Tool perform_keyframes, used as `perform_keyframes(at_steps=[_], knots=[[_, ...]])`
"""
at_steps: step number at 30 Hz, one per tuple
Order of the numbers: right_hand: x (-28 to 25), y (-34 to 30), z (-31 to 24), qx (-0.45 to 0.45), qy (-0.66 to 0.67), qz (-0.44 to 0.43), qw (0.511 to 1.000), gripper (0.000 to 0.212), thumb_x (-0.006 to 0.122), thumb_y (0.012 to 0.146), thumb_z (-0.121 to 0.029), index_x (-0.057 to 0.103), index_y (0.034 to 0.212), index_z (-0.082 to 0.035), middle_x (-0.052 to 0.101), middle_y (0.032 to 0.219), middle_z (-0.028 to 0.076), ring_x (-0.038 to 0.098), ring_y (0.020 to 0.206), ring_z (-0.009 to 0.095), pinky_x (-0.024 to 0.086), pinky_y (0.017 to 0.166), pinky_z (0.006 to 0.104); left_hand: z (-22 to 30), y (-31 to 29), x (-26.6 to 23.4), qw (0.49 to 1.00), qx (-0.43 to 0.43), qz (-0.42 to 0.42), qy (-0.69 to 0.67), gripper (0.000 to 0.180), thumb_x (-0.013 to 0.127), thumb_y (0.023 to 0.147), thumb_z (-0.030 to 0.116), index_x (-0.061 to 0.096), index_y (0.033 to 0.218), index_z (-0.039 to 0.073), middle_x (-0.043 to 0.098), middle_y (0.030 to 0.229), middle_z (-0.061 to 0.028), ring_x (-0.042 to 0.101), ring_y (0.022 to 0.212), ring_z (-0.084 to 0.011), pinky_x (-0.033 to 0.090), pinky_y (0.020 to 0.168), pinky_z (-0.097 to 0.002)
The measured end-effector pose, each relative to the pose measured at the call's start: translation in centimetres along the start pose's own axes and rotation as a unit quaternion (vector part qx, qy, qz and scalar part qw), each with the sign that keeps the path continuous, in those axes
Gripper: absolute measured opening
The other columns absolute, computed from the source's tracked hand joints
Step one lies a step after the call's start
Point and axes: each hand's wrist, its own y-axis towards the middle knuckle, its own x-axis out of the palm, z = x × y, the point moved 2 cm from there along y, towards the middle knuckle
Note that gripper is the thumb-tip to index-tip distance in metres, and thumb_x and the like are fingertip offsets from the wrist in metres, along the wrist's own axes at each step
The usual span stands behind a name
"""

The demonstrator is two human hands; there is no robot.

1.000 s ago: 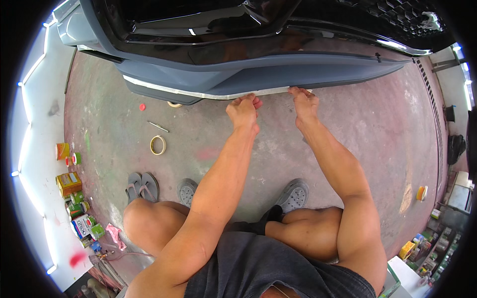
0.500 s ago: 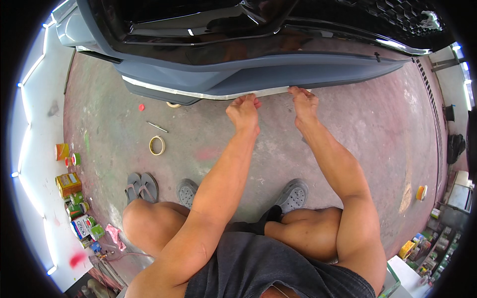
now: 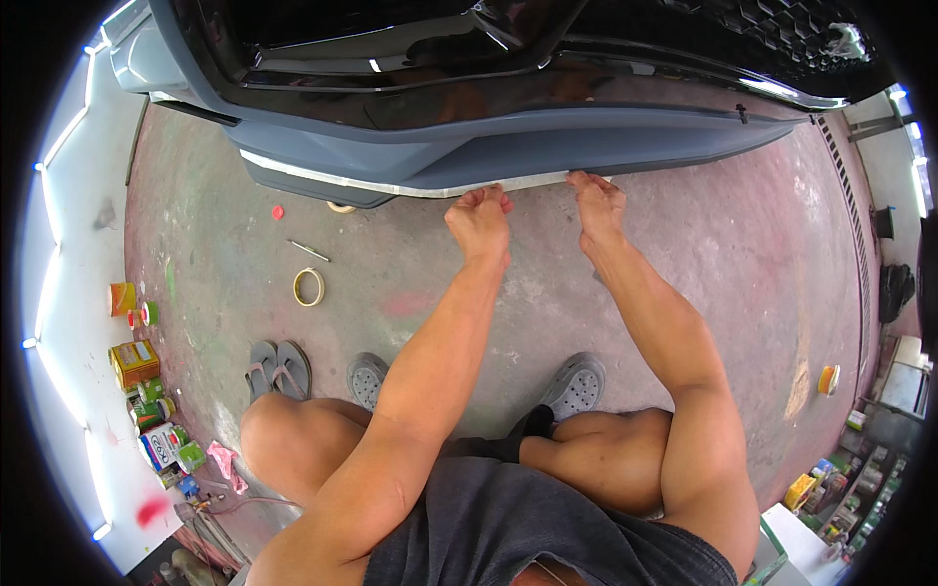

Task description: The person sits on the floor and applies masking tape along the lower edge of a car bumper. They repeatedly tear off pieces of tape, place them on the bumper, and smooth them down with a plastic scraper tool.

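A strip of pale masking tape (image 3: 322, 176) runs along the lower edge of the grey car bumper (image 3: 547, 137). Its free-looking right end reaches the fingers of my right hand (image 3: 601, 207), which are pinched together on it. My left hand (image 3: 479, 223) is closed at the same edge, a little further left, with its fingertips on the tape. Between the two hands a short length of the strip shows. To the right of my right hand, the bumper edge carries no visible tape.
On the floor lie a tape roll (image 3: 309, 286), a thin pen-like stick (image 3: 310, 250) and a red round bit (image 3: 277, 212). Another roll (image 3: 341, 207) peeks from under the bumper. Sandals (image 3: 279, 368) and several paint cans (image 3: 135, 363) stand at left; a small can (image 3: 829, 379) is at right.
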Motion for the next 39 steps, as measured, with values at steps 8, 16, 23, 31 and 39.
perform_keyframes(at_steps=[8,16,23,31,39], knots=[[-0.7,0.4,0.0,0.025,-0.020,0.013,0.999,0.015,0.076,0.088,-0.011,0.073,0.098,0.000,0.072,0.100,0.006,0.061,0.101,0.016,0.042,0.099,0.0333,0.6,-0.6,0.6,1.000,-0.011,0.001,0.009,0.013,0.071,0.096,0.007,0.071,0.091,-0.005,0.070,0.081,-0.0090,0.067,0.071,-0.0170,0.049,0.063,-0.0304],[-0.7,0.5,0.2,-0.006,0.001,-0.014,1.000,0.021,0.080,0.083,-0.019,0.072,0.094,-0.004,0.066,0.092,0.001,0.050,0.089,0.015,0.041,0.087,0.0323,0.7,-0.8,0.6,1.000,-0.008,0.003,-0.015,0.013,0.070,0.096,0.004,0.069,0.088,-0.006,0.069,0.080,-0.0087,0.065,0.069,-0.0167,0.052,0.067,-0.0313],[-0.7,0.7,0.4,0.000,0.002,-0.007,1.000,0.016,0.078,0.084,-0.019,0.074,0.092,-0.005,0.069,0.092,0.001,0.050,0.087,0.013,0.041,0.086,0.0316,1.1,-0.9,0.8,1.000,-0.013,0.006,-0.024,0.012,0.070,0.097,0.002,0.069,0.087,-0.005,0.068,0.078,-0.0082,0.065,0.068,-0.0167,0.052,0.065,-0.0305],[-0.8,1.0,0.8,-0.008,-0.001,-0.009,1.000,0.014,0.077,0.086,-0.018,0.074,0.091,-0.005,0.072,0.095,0.001,0.053,0.089,0.013,0.041,0.087,0.0322,1.5,-0.9,0.7,0.999,-0.023,0.004,-0.024,0.010,0.069,0.097,0.001,0.069,0.089,-0.005,0.068,0.081,-0.0082,0.064,0.068,-0.0159,0.055,0.065,-0.0301],[-0.8,0.8,0.2,0.005,-0.011,0.000,1.000,0.019,0.078,0.088,-0.019,0.073,0.098,-0.004,0.072,0.094,0.001,0.055,0.092,0.014,0.042,0.087,0.0324,1.6,-0.9,0.9,0.999,-0.029,0.001,-0.016,0.009,0.068,0.097,0.000,0.068,0.090,-0.005,0.068,0.083,-0.0085,0.065,0.071,-0.0164,0.055,0.066,-0.0300]])
